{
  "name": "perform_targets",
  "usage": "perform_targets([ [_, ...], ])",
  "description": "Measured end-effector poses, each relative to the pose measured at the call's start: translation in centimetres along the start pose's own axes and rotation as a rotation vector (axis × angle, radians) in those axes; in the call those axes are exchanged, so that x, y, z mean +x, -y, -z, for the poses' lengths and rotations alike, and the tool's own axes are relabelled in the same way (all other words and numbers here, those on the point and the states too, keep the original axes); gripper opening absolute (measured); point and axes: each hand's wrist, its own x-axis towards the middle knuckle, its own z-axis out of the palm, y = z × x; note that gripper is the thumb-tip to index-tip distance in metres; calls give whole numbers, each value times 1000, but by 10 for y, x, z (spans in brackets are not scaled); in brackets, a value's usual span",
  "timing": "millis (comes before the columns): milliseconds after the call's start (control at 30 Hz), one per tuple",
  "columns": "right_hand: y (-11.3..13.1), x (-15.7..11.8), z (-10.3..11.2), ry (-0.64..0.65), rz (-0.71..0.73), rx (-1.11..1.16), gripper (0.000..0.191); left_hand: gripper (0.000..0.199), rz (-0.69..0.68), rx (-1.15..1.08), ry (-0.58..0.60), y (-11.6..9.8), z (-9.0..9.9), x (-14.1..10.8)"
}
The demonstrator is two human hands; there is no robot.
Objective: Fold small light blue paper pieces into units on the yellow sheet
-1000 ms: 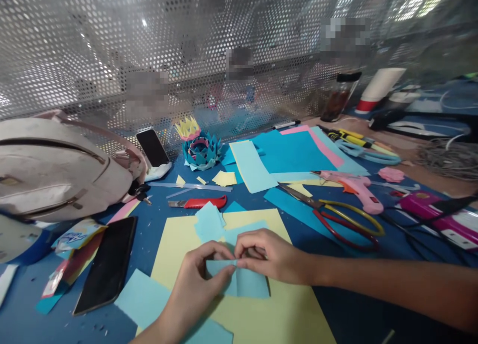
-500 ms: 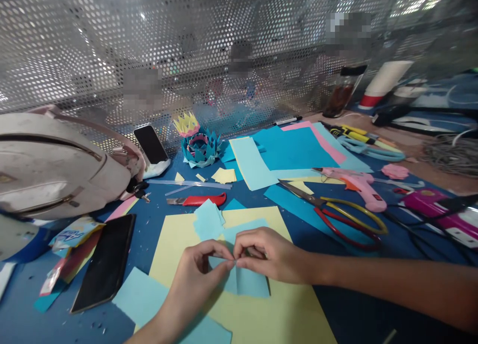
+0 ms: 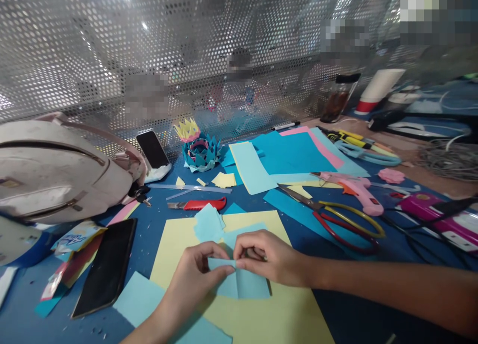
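Observation:
A creased light-blue paper square (image 3: 252, 283) is pinched between both hands above a large yellow sheet (image 3: 284, 314). My left hand (image 3: 196, 274) grips its upper left edge, thumb in front and fingers behind. My right hand (image 3: 267, 254) pinches the same edge near the middle crease, fingers curled. The fingertips of the two hands almost meet there. Behind them lie a small stack of light-blue paper pieces (image 3: 209, 223) and another light-blue piece, partly hidden by my right hand. More light-blue paper (image 3: 139, 296) rests under my left forearm.
A red cutter knife (image 3: 205, 203), scissors (image 3: 343, 219) and a pink glue gun (image 3: 353, 184) lie behind the yellow sheet. A blue-and-yellow paper flower (image 3: 201, 152) stands near the mesh wall. At left are a backpack (image 3: 48, 165) and a dark phone (image 3: 106, 269).
My left thumb has shifted slightly and the paper's top edge shows more between the hands. Both hands keep their pinch. The camera view has tilted a little.

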Motion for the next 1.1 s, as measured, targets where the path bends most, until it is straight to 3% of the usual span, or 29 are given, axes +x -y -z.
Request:
perform_targets([
  [333, -1, 1, -3, -45, -34, 138, 22, 20, -23, -39, -111, 1, 3, 1],
  [400, -1, 1, -2, -64, -17, 150, 22, 17, 2, -63, -71, 1, 4, 2],
  [533, -3, 1, 2, -132, 3, 217, 24, 34, 141, -246, 80, 1, 8, 3],
  [767, -5, 3, 5, -8, -176, 439, 39, 50, 167, -316, -7, -3, 9, 2],
  [1100, -4, 6, 5, -13, -207, 472, 40, 49, 127, -332, -45, 3, 7, 1],
])
